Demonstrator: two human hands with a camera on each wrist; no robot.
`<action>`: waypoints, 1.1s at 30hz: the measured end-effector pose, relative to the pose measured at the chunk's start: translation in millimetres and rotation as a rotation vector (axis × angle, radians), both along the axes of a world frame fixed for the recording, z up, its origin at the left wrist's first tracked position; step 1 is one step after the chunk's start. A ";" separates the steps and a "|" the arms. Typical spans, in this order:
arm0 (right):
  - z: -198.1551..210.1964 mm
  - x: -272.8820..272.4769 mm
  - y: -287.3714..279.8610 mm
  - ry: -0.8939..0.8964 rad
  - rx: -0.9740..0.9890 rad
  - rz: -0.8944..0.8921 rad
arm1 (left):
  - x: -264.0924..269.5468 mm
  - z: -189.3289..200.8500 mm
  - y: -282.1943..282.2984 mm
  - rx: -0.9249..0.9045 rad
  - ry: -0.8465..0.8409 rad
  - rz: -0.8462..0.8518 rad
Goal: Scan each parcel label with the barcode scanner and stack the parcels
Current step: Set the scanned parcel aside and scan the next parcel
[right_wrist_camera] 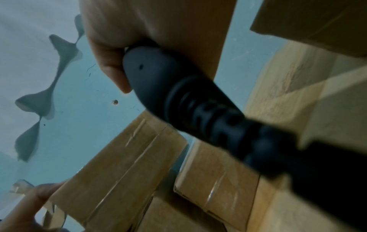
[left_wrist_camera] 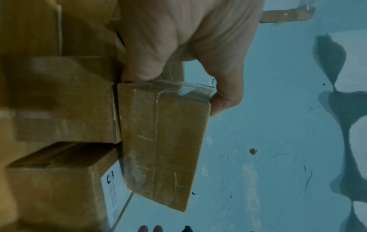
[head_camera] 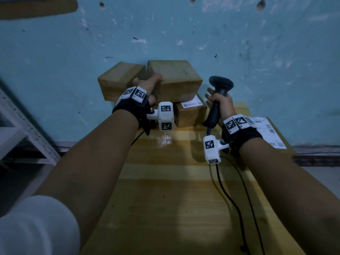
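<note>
My left hand [head_camera: 149, 83] grips the left end of a plain brown parcel [head_camera: 176, 80], thumb on its top; the left wrist view shows the hand [left_wrist_camera: 178, 75] wrapped round the taped parcel [left_wrist_camera: 164, 138]. That parcel lies over a smaller parcel [head_camera: 189, 115] with a white label [head_camera: 191, 104], partly covering the label [left_wrist_camera: 111, 190]. My right hand [head_camera: 219, 104] holds the black barcode scanner [head_camera: 220, 85] upright by its handle, to the right of the stack. In the right wrist view the fingers [right_wrist_camera: 111, 66] curl round the scanner handle [right_wrist_camera: 170, 87].
A third brown parcel [head_camera: 117, 80] stands left of the held one. A large flat parcel [head_camera: 276, 137] with white labels lies at the right on the wooden table [head_camera: 165, 199]. The scanner cable [head_camera: 230, 196] trails across the table. A blue wall [head_camera: 184, 34] is close behind; metal shelving [head_camera: 22, 126] stands left.
</note>
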State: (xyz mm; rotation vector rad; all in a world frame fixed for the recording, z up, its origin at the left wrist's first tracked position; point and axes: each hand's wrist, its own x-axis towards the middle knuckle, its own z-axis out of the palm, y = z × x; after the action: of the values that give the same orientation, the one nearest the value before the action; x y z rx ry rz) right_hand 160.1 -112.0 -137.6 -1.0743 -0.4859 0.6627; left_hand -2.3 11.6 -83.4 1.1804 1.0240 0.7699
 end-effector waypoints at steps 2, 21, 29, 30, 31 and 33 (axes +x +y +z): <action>4.7 -3.2 -9.8 -0.004 0.000 -0.009 | -5.9 -4.1 -4.4 -0.004 -0.022 0.024; 30.4 -113.3 -110.4 0.042 -0.032 0.188 | -115.7 -43.0 -141.7 0.479 0.276 -0.004; 21.2 -135.9 -120.8 0.009 -0.127 0.172 | -133.3 -72.5 -162.3 0.803 0.460 -0.080; 20.7 -137.4 -120.1 0.009 -0.138 0.175 | -134.7 -74.5 -163.4 0.835 0.458 -0.085; 19.6 -138.3 -118.5 0.014 -0.150 0.173 | -135.6 -76.0 -164.6 0.866 0.458 -0.090; 17.5 -140.3 -115.4 0.012 -0.169 0.180 | -135.9 -79.1 -167.3 0.901 0.464 -0.115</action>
State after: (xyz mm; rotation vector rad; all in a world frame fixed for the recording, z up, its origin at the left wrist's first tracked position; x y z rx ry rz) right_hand 19.9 -227.4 -120.1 -1.1939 -0.5272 0.8808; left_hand -138.1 -155.7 -162.4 2.2511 0.9800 0.9177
